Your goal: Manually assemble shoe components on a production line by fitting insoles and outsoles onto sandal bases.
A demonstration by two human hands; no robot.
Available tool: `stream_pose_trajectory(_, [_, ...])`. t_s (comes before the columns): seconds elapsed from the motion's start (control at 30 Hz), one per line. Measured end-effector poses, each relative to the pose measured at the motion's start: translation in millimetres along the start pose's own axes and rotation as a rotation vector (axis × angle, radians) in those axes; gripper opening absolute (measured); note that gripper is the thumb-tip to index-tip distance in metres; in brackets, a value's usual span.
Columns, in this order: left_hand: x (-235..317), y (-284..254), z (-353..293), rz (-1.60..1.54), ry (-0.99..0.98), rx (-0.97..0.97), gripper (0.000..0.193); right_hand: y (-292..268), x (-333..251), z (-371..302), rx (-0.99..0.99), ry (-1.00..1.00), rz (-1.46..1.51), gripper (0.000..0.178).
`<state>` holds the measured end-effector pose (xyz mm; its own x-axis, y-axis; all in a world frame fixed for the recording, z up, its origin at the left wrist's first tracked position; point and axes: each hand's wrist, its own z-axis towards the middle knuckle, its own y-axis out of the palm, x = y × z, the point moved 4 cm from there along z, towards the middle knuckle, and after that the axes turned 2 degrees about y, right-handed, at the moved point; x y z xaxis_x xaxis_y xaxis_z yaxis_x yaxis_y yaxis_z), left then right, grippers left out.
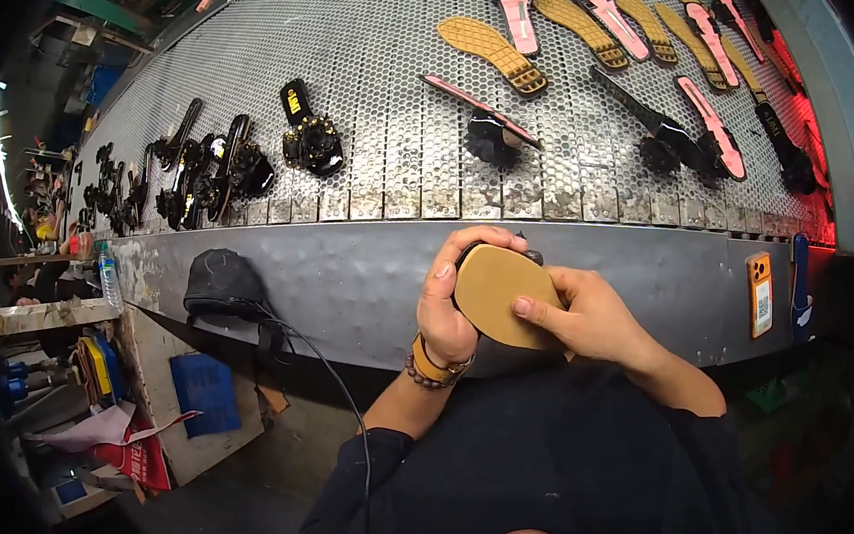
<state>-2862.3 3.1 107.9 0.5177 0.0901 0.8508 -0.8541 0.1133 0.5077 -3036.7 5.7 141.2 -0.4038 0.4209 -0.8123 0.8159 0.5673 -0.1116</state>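
In front of my chest I hold a black sandal, its smooth tan sole (501, 291) turned up. My left hand (442, 306) wraps around the sole's left edge, fingers over the far side. My right hand (589, 315) grips the right side, thumb pressed flat on the sole. A bit of black upper (530, 257) shows past the far edge; the rest is hidden beneath. Beyond my hands, on the metal mesh conveyor (389, 113), a pink-topped sandal (484, 113) lies tipped on its black strap. A loose tan patterned sole (491, 51) lies farther back.
Finished-looking black sandals (312, 129) line the conveyor's left. More pink insoles (711, 127) and soles lie right, near a red-lit opening (824, 163). A black cap (223, 283) with a cable, a bottle (109, 277) and an orange phone (761, 293) are along the grey ledge (366, 272).
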Motion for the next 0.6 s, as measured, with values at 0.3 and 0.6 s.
stream_pose_trajectory(0.3, [-3.5,16.5,-2.3,0.052,0.002,0.022,0.059,-12.1,4.5,-2.8,0.058,-0.059,-0.093,0.052])
stream_pose_trajectory(0.6, [3.4,34.8,2.6,0.513,0.113,0.068,0.032,-15.9,36.6,5.4,0.081,-0.092,0.099,0.048])
